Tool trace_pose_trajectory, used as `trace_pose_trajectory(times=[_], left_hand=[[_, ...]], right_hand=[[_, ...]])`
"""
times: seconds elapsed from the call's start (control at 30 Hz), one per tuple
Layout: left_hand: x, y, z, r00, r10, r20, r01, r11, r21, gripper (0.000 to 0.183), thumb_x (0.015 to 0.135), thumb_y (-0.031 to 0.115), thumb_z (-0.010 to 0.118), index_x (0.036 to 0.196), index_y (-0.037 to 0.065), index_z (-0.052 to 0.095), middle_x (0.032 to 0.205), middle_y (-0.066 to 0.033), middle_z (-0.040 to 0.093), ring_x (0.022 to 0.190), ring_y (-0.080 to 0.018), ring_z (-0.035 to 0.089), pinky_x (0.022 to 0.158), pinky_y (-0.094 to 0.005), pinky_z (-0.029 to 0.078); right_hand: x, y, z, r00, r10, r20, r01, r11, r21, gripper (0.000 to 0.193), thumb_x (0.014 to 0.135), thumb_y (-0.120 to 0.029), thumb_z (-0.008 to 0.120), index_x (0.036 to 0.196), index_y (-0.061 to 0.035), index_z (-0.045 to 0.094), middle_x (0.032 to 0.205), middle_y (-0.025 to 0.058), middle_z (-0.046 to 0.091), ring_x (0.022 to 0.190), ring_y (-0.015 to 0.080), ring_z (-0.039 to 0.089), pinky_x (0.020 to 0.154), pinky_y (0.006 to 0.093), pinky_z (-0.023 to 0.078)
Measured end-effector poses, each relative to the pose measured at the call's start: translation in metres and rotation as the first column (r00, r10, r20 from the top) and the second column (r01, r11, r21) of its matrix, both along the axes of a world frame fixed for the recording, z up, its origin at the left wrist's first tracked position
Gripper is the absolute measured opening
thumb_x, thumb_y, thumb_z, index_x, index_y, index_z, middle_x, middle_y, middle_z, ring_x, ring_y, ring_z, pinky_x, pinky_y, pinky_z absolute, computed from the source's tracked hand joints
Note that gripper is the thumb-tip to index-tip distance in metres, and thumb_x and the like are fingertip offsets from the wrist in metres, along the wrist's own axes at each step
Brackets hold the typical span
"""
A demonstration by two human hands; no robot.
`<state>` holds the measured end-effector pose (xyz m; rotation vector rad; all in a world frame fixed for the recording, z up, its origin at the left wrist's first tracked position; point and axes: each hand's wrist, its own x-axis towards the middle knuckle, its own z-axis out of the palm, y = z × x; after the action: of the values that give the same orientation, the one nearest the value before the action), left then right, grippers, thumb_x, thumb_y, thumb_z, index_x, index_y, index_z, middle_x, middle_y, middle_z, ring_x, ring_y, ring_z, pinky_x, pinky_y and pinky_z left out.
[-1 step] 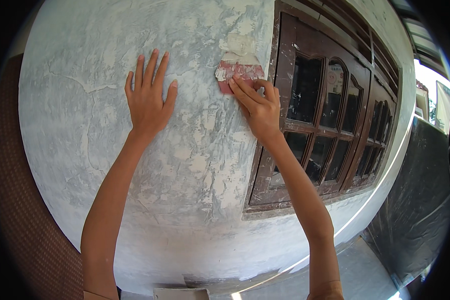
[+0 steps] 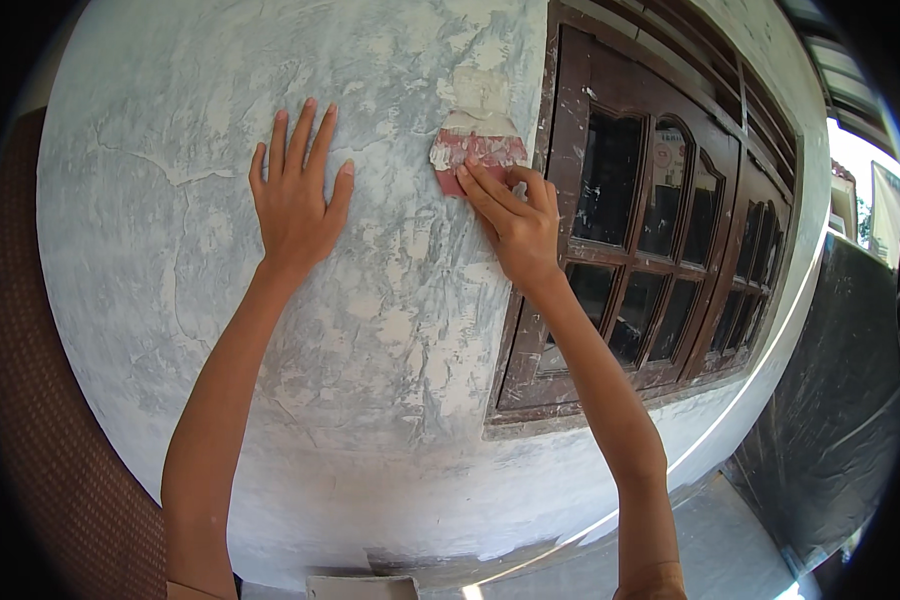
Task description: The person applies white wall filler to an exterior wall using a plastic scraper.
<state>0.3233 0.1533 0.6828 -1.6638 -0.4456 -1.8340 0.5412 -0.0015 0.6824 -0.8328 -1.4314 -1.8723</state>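
My left hand (image 2: 298, 205) lies flat against the patchy grey-white wall (image 2: 370, 330), fingers spread, holding nothing. Higher up to the right, close to the window frame, my right hand (image 2: 515, 215) grips a red putty spreader (image 2: 448, 182) between thumb and fingers. Pale putty coats much of the spreader's upper part, and its blade rests against the wall. A patch of cream putty (image 2: 480, 90) shows just above it. My fingers cover the spreader's lower right portion.
A brown wooden window (image 2: 650, 255) with dark panes stands right of my right hand. Brown patterned material (image 2: 65, 400) borders the wall on the left. Black sheeting (image 2: 820, 400) hangs at far right. A pale box-like thing (image 2: 362, 588) shows at the bottom edge.
My right hand and the putty spreader have shifted slightly down the wall. My left hand has stayed in place.
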Motion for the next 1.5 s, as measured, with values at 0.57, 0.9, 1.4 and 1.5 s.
trace_pose_trajectory(times=[0.57,0.9,1.4,1.5], left_hand=[[0.014,-0.005,0.035,0.992,0.096,0.087,-0.097,0.995,0.006,0.054,0.095,0.032,0.052,0.147,0.020,0.044,0.153,-0.0063,0.039,0.144,-0.0290,0.028,0.114,-0.0534,0.015],[0.008,0.002,0.030,0.994,0.091,0.065,-0.091,0.996,-0.002,0.053,0.098,0.034,0.048,0.150,0.025,0.040,0.157,-0.0023,0.034,0.146,-0.0262,0.024,0.117,-0.0525,0.011],[0.011,0.000,0.029,0.995,0.059,0.078,-0.061,0.998,0.015,0.052,0.097,0.031,0.049,0.148,0.026,0.042,0.156,-0.0014,0.036,0.145,-0.0264,0.027,0.117,-0.0520,0.015],[0.009,0.002,0.028,0.997,0.042,0.071,-0.044,0.999,0.026,0.052,0.097,0.031,0.050,0.148,0.026,0.043,0.156,-0.0013,0.036,0.145,-0.0265,0.028,0.117,-0.0517,0.015]], right_hand=[[-0.009,-0.044,0.083,0.458,0.661,-0.595,-0.687,0.687,0.235,0.029,0.094,-0.015,0.066,0.119,0.0004,0.068,0.085,0.0086,0.073,0.068,0.0071,0.063,0.061,0.0233,0.052],[0.011,-0.049,0.098,0.381,0.744,-0.548,-0.683,0.626,0.376,0.028,0.094,-0.012,0.064,0.117,0.0027,0.068,0.083,0.0066,0.073,0.066,0.0051,0.060,0.058,0.0231,0.051],[-0.018,-0.025,0.107,0.521,0.691,-0.501,-0.649,0.702,0.293,0.026,0.092,-0.013,0.064,0.113,0.0012,0.070,0.078,0.0089,0.073,0.063,0.0077,0.063,0.060,0.0263,0.050],[-0.020,-0.032,0.108,0.495,0.620,-0.608,-0.617,0.744,0.256,0.026,0.092,-0.013,0.064,0.113,0.0015,0.070,0.083,0.0114,0.074,0.070,0.0097,0.066,0.065,0.0269,0.051]])
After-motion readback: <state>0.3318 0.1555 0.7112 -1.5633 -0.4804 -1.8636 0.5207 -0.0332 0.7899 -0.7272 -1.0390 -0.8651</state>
